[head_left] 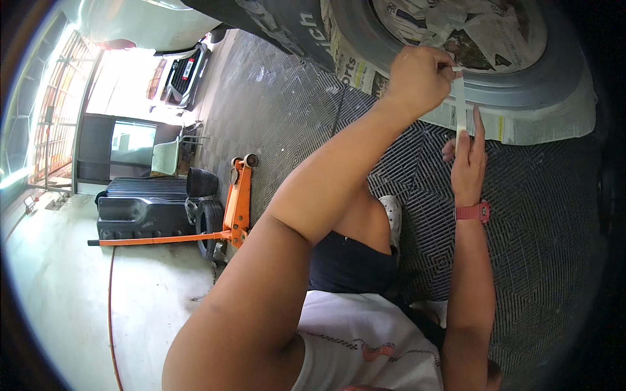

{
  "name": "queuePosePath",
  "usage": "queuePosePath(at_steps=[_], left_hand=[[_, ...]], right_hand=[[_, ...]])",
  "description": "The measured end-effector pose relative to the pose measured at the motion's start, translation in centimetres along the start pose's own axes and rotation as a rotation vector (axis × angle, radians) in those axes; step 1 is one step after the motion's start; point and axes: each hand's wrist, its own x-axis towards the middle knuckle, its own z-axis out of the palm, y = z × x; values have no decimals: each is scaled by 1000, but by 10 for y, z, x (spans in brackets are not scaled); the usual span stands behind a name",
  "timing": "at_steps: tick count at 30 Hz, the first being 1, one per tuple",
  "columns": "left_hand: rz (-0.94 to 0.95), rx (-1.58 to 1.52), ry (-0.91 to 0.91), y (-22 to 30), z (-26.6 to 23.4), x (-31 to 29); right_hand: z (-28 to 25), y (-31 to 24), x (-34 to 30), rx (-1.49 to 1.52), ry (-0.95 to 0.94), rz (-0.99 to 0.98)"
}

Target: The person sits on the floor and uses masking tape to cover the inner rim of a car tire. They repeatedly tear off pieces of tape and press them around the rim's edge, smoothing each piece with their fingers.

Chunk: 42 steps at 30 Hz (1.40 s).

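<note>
Far left: black ribbed moulded-plastic panel (147, 212) on the floor, orange metal floor jack (238, 202) beside it, its long handle running left across the panel's front. Round black bucket (203, 183) and black rubber tyre (209, 228) sit between panel and jack.

Centre-right: left hand (422, 77) has thumb and fingers pinching the upper end of a narrow, pale strip of tape (460, 101). Strip hangs taut in front of the lower part of a smooth grey wheel ring (482, 88); can't tell if they touch. Printed newspaper sheets (538, 125) cover the ring's centre and fringe its outer edge.

Right hand (468, 166), red wristwatch (473, 212) below it: thumb at strip's lower end, index finger pointing up. Can't tell if it's pinching.
</note>
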Motion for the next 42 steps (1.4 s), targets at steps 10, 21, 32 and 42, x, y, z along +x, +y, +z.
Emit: queuePosePath(at_steps=[10,21,32,42], left_hand=[[29,-41,55,2,0,-2],[82,-134,-119,19,8,8],[25,50,-403,33,43,10],[184,101,-512,45,100,71]], right_hand=[[-8,29,-4,49,-96,276],[-116,111,-41,-1119,388,68],[-74,62,7,-464,661,-316],[-15,21,107,636,584,63]])
